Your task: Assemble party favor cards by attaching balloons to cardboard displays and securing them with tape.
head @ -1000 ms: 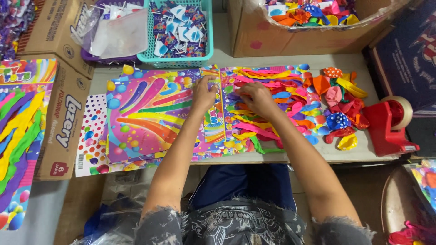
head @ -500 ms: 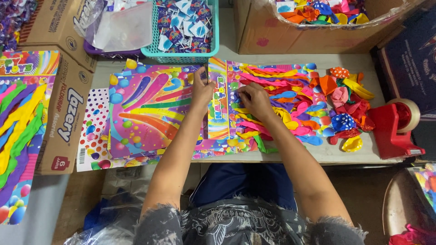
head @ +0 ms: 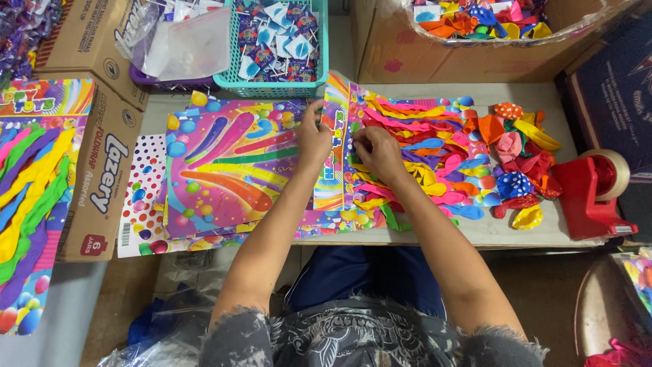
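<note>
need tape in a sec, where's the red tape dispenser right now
In the head view the red tape dispenser sits at the far right edge of the table, on the person's right, just past the loose pile of balloons and well clear of the right hand.

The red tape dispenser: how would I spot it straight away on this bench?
Start at the grey table and go to its right end, past the loose pile of balloons. The red tape dispenser stands there at the table edge. Unlike the soft, many-coloured balloons beside it, it is one solid red block carrying a roll of tape.
</note>
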